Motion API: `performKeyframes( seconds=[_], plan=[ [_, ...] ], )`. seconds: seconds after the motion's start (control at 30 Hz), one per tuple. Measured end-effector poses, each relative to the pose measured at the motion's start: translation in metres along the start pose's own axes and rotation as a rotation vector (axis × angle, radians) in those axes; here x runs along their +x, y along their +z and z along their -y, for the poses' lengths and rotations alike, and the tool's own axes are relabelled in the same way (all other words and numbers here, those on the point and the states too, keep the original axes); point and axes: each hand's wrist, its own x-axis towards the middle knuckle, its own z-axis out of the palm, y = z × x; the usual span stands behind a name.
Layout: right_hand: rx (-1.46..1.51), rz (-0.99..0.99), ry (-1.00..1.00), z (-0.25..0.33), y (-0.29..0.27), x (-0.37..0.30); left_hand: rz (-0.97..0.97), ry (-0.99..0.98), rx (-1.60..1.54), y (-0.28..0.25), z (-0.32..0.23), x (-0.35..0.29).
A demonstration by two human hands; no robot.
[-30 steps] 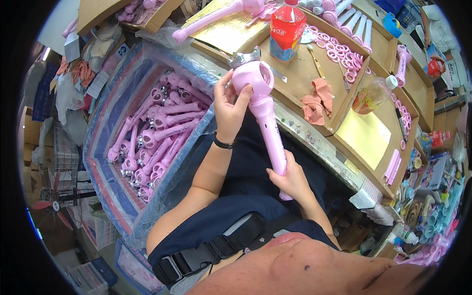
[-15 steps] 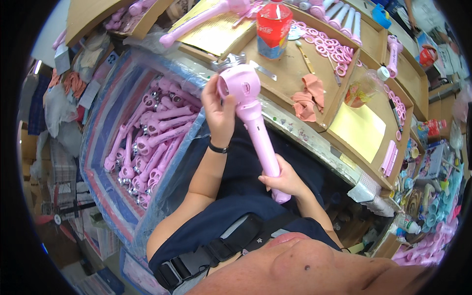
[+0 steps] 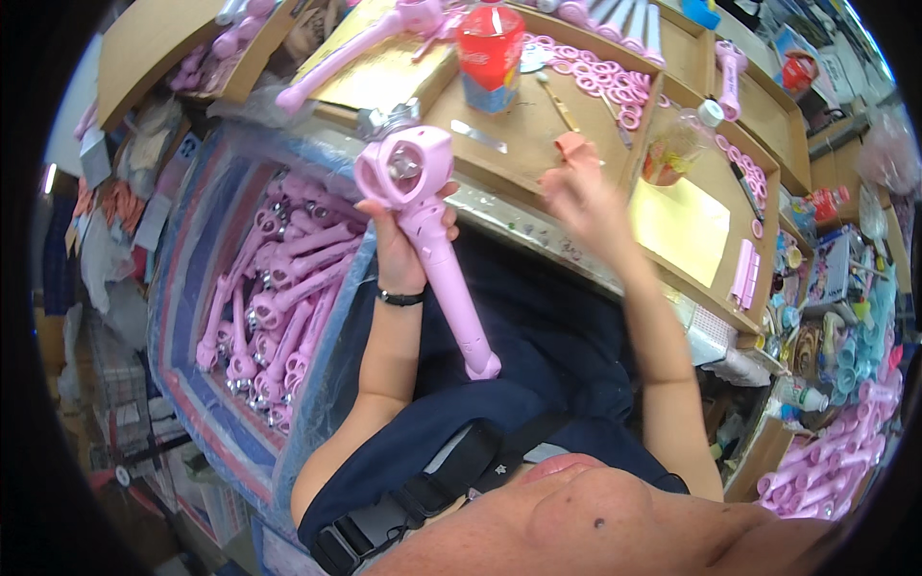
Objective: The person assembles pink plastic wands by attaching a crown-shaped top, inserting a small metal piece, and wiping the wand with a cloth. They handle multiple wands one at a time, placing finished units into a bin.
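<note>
My left hand (image 3: 398, 252) grips a pink toy wand (image 3: 448, 283) just below its round head. Clear windows show in that head, and a silver crown-shaped piece (image 3: 389, 119) tops it. The handle slants down toward my lap, held by no other hand. Over the cardboard tray (image 3: 519, 165), my right hand (image 3: 588, 204) is at a crumpled orange cloth (image 3: 575, 149), partly covering it. Its fingers are smeared by motion, so I cannot make out whether they hold the cloth.
Left of me, a striped plastic-lined bag (image 3: 192, 326) holds several pink wands (image 3: 288, 259). The tray area carries a red drink bottle (image 3: 491, 58), pink rings (image 3: 600, 77), a brush (image 3: 559, 104), a metal strip (image 3: 478, 136), a clear bottle (image 3: 675, 149) and yellow paper (image 3: 680, 230).
My right hand has let go of the wand's handle and moved up to the orange cloth. My left hand has shifted from the wand's head to its neck, and the wand has moved left.
</note>
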Motion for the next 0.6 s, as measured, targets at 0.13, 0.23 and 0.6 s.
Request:
performKeyframes(
  seconds=[0.13,0.23,0.6],
  plan=[
    [-1.163,-0.113,0.011,-0.068,-0.026,0.089,0.011,-0.060,-0.146,0.003,-0.005,-0.006],
    [-1.523,0.195,0.158,-0.111,-0.026,0.103,0.030,-0.057,-0.145,0.003,-0.007,-0.011],
    [0.238,-0.121,-0.005,0.040,-0.041,0.012,0.053,0.028,0.043,0.001,-0.005,-0.013]
  ],
)
